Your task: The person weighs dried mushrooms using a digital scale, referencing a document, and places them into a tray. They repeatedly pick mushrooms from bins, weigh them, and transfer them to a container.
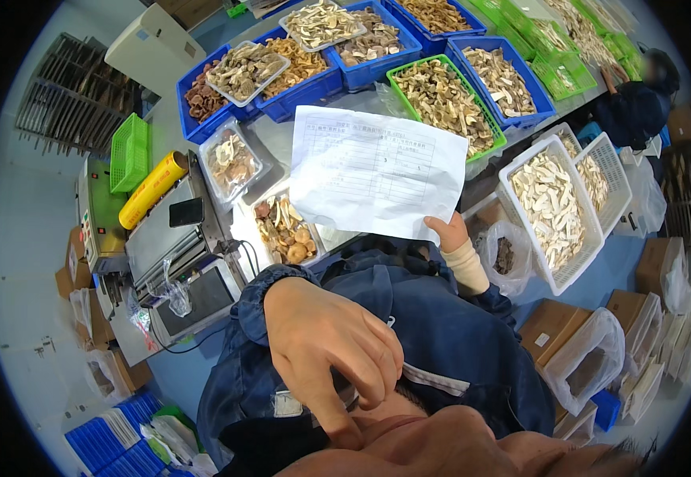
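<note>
In my right hand (450,231) is a creased sheet of printed paper (375,173), pinched at its lower right corner, with the thumb on top. The sheet bears a table and is spread above the work table. My left hand (336,352) is raised close to the camera, at my neck and chin; one finger reaches down to the skin, the others are bent, and no object shows in it. Under the sheet's left edge stands a clear tray of assorted dried mushrooms (286,229). Behind it is a wrapped tray of mushrooms (230,160).
Blue crates (298,107) and a green basket (503,142) of dried mushrooms line the table's back. Left are a wrapping machine (172,238), film roll (153,189) and black phone (186,212). White baskets (593,238) stand right; a co-worker (635,110) is at far right.
</note>
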`<control>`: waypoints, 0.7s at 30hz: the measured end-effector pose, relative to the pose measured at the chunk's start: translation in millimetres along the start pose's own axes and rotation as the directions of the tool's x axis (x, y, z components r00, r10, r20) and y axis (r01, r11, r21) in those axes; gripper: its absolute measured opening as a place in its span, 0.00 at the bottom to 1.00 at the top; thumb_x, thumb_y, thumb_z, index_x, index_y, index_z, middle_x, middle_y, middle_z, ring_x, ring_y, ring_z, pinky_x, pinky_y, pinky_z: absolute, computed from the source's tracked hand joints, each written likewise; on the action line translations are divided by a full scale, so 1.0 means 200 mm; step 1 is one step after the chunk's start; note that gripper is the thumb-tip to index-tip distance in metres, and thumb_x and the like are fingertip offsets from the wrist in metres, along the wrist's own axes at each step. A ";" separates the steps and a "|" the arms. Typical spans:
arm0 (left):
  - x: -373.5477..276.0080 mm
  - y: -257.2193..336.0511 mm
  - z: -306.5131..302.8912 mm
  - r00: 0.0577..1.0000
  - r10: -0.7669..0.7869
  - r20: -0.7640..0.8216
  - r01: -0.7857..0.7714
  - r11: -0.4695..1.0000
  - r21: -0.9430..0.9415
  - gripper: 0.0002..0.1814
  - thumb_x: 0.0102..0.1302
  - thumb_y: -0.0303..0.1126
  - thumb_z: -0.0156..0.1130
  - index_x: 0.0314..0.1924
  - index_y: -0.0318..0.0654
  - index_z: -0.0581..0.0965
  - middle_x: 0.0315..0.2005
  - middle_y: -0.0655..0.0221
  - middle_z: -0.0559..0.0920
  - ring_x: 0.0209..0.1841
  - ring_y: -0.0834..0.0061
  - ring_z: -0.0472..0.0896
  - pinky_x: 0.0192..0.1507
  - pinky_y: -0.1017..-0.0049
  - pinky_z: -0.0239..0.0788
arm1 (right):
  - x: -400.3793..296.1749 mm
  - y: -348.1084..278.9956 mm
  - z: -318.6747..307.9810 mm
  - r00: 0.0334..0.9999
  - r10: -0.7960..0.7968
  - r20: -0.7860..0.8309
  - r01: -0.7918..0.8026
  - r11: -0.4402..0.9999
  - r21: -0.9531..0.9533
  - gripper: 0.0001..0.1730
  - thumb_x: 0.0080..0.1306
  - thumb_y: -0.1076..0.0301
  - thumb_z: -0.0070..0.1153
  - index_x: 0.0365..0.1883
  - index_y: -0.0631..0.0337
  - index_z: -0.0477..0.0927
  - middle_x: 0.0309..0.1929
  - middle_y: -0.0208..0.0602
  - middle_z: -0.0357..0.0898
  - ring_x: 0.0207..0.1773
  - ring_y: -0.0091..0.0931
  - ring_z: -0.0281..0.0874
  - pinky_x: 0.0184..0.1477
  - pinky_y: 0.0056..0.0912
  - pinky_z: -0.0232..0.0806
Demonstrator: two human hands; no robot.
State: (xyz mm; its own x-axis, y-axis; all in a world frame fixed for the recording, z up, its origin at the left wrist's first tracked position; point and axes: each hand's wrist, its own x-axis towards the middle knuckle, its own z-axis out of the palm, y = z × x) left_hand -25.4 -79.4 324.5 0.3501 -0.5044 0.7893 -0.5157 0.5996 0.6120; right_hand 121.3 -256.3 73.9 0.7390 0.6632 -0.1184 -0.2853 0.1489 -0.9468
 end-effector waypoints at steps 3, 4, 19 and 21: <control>-0.02 0.02 -0.02 0.999 -0.035 0.040 0.036 0.999 -0.025 0.15 0.54 0.33 0.67 0.42 0.56 0.79 0.37 0.58 0.77 0.41 0.58 0.78 0.45 0.61 0.69 | -0.02 0.03 0.00 1.000 0.000 -0.008 0.000 1.000 -0.019 0.20 0.59 0.74 0.51 0.50 0.69 0.72 0.46 0.36 0.77 0.47 0.26 0.73 0.50 0.28 0.65; -0.02 0.02 -0.03 0.998 -0.031 0.048 0.033 0.999 -0.034 0.14 0.54 0.33 0.68 0.41 0.55 0.79 0.37 0.58 0.77 0.41 0.58 0.78 0.46 0.61 0.69 | -0.03 0.04 0.00 1.000 -0.001 -0.014 0.000 1.000 -0.027 0.20 0.59 0.75 0.51 0.51 0.69 0.72 0.47 0.36 0.77 0.48 0.27 0.73 0.50 0.29 0.64; -0.57 -0.11 -0.38 0.434 0.091 -0.896 0.900 -0.093 0.426 0.27 0.60 0.35 0.59 0.58 0.34 0.66 0.54 0.52 0.68 0.58 0.57 0.66 0.59 0.65 0.56 | -0.20 0.00 0.01 0.978 -0.041 -0.204 0.029 0.998 -0.059 0.17 0.58 0.73 0.51 0.47 0.69 0.75 0.42 0.34 0.78 0.44 0.23 0.74 0.48 0.26 0.65; -0.71 -0.17 -0.44 0.361 0.046 -0.931 0.931 -0.065 0.358 0.29 0.61 0.38 0.59 0.60 0.35 0.63 0.57 0.54 0.66 0.60 0.59 0.64 0.61 0.65 0.54 | -0.25 0.02 0.00 0.966 -0.038 -0.254 0.018 0.997 -0.080 0.17 0.58 0.73 0.51 0.47 0.69 0.75 0.42 0.35 0.78 0.44 0.23 0.73 0.48 0.26 0.65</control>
State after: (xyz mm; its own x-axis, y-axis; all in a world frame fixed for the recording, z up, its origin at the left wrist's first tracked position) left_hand 11.3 25.2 195.8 0.8312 0.4237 0.3599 0.0794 -0.7313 0.6774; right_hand 81.9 -288.8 76.3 0.8801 0.4490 -0.1543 -0.2220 0.1018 -0.9697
